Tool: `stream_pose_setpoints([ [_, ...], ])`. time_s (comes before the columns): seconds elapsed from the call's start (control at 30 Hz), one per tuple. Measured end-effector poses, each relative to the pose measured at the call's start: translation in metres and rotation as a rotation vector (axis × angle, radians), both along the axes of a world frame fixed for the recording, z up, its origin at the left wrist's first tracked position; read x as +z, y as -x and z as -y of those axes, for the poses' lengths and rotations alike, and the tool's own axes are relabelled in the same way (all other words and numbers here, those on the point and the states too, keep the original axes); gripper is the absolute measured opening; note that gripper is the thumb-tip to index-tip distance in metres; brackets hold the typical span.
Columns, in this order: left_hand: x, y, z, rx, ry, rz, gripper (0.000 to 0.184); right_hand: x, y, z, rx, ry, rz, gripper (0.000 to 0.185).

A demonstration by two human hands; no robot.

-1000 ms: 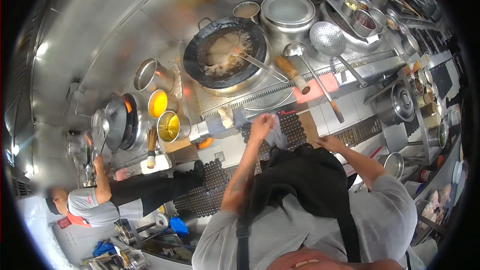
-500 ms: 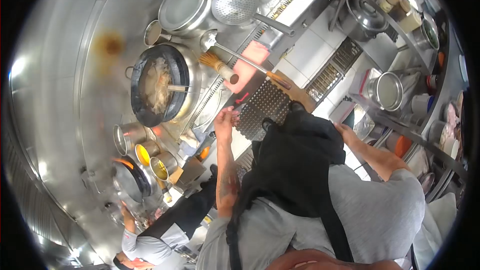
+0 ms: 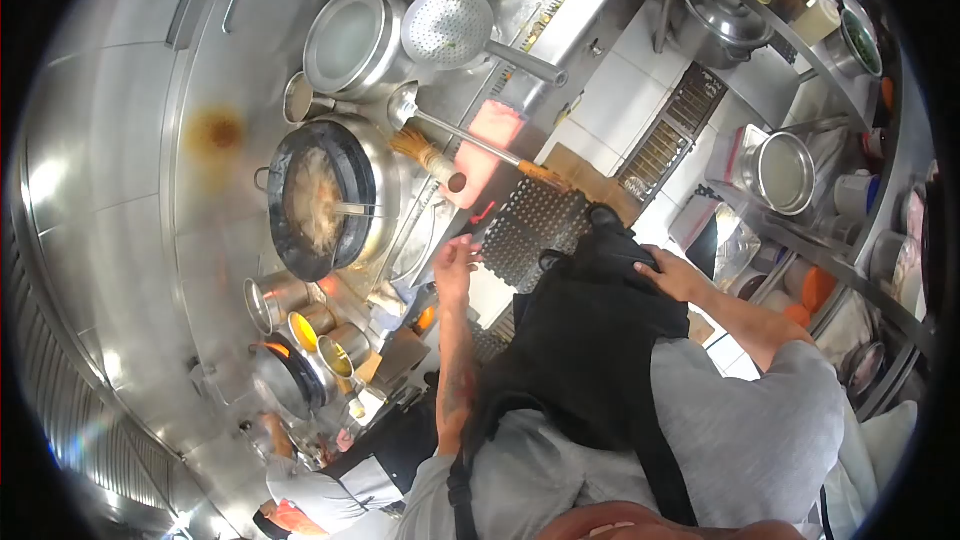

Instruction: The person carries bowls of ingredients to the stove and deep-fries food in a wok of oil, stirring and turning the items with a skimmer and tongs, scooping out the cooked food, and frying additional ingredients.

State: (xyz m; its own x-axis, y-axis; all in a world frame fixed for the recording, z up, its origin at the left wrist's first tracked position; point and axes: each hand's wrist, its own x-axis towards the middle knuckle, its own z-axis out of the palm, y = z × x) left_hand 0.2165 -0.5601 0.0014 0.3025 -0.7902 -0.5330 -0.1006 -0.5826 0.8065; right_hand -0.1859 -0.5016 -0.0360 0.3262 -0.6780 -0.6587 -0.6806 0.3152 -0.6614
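Range side: left hand by the counter, right hand at the apron

Black apron (image 3: pixel 600 320) nearest, worn over a grey shirt (image 3: pixel 740 410). Right hand (image 3: pixel 674 276) rests at the apron's edge, thumb apart from slightly bent fingers; cannot tell whether cloth is pinched. Left hand (image 3: pixel 457 265) hangs beside the counter edge, fingers loosely curled, partly open, nothing visible in its hold. Perforated black mat (image 3: pixel 535 225) lies on the floor between. Along the counter: pink cloth (image 3: pixel 480 162), ladle (image 3: pixel 403 105) with its handle across it, brush (image 3: pixel 422 153) with its butt end against it. Past these, the wok (image 3: pixel 357 175) sits on the range; pale froth (image 3: pixel 315 202) inside, a tool handle (image 3: pixel 357 209) over the rim. Farther off, a co-worker (image 3: pixel 310 488) in grey stands near a second wok (image 3: pixel 275 380).
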Motion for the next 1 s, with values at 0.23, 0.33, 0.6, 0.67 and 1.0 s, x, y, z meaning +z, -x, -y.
stream_pose_setpoints([
  [0.23,-0.001,0.006,0.006,0.013,0.032,-0.065,0.027,-0.003,0.000,-0.008,-0.033,0.029,-0.014,0.067],
  [0.33,0.002,0.004,0.013,0.036,0.047,-0.042,0.026,0.000,-0.001,-0.009,-0.025,0.016,-0.027,0.067],
  [0.6,0.000,0.007,0.007,0.023,0.061,-0.062,0.028,0.004,0.000,-0.011,-0.046,0.018,-0.012,0.066],
  [0.67,0.001,0.008,0.005,0.027,0.063,-0.063,0.029,0.004,0.001,-0.013,-0.054,0.010,-0.011,0.066],
  [1.0,0.021,-0.074,0.097,0.687,0.281,-0.623,0.060,0.005,-0.008,0.022,0.006,0.259,-0.106,0.047],
])
